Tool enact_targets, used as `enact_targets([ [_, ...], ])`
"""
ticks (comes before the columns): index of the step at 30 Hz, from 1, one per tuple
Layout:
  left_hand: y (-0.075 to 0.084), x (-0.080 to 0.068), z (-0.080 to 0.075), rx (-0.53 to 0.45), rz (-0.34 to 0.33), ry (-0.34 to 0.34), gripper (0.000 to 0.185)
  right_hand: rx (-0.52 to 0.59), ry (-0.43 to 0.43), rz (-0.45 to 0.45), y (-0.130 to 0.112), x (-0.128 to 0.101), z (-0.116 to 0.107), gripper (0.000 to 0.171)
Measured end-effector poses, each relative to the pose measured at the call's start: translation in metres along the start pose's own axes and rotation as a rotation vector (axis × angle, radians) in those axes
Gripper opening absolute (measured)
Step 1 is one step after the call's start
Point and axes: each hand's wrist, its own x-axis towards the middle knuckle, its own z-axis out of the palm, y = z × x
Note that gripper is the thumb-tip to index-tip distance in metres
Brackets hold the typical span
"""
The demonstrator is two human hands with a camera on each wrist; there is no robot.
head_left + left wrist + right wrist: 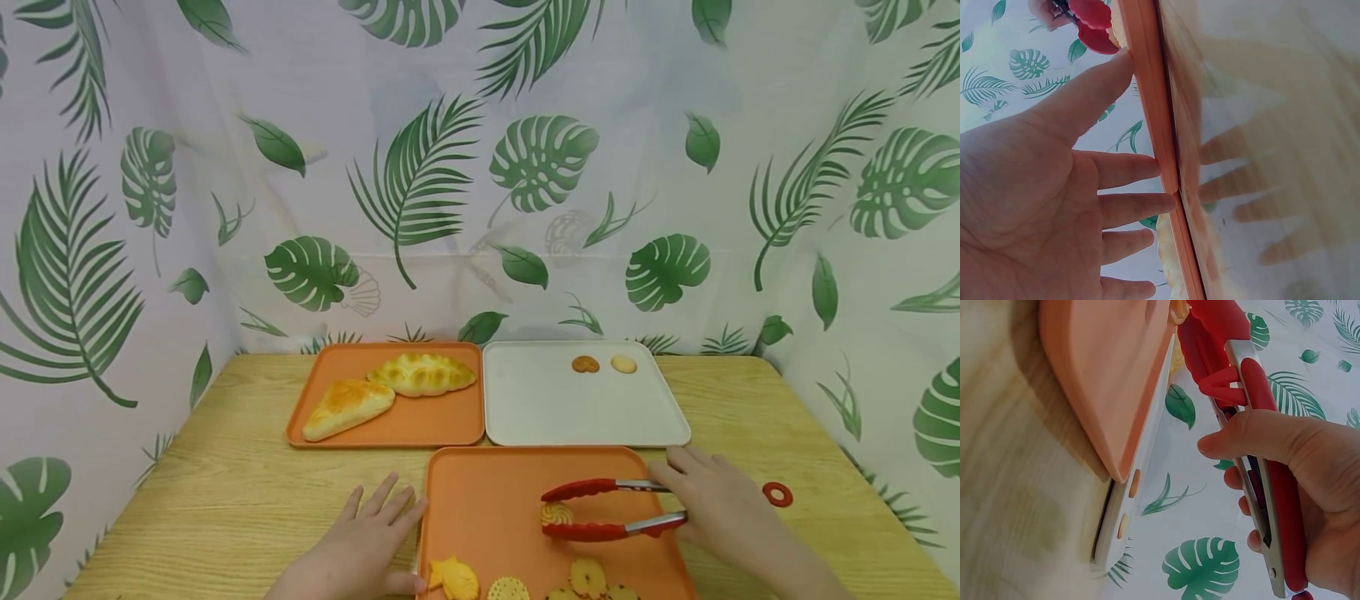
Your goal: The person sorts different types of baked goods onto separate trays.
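My right hand grips a pair of red and silver tongs. In the head view the tongs' red tips are on both sides of a round swirl cookie over the near orange tray; whether it is lifted I cannot tell. My left hand lies with spread, straight fingers at that tray's left edge, and its thumb touches the rim in the left wrist view. Along the near part of the tray are a fish-shaped cookie, a round dotted cookie and a ring-shaped cookie, with other cookies partly cut off.
Behind stands another orange tray with a triangular pastry and a long braided bread. Beside it a white tray bears a brown cookie and a pale round cookie. A leaf-patterned cloth hangs behind the wooden table.
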Motion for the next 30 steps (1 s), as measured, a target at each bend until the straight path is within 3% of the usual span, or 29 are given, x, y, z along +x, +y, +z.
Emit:
enact_targets([
  [20,-0.001,0.0,-0.001,-0.029,-0.01,-0.025,0.091,-0.03,0.109,-0.012,0.035,0.048,-0.016,0.053],
  [30,-0.002,0.001,-0.001,-0.018,-0.012,-0.027,0.09,-0.009,0.082,0.036,0.059,0.077,-0.016,0.045],
])
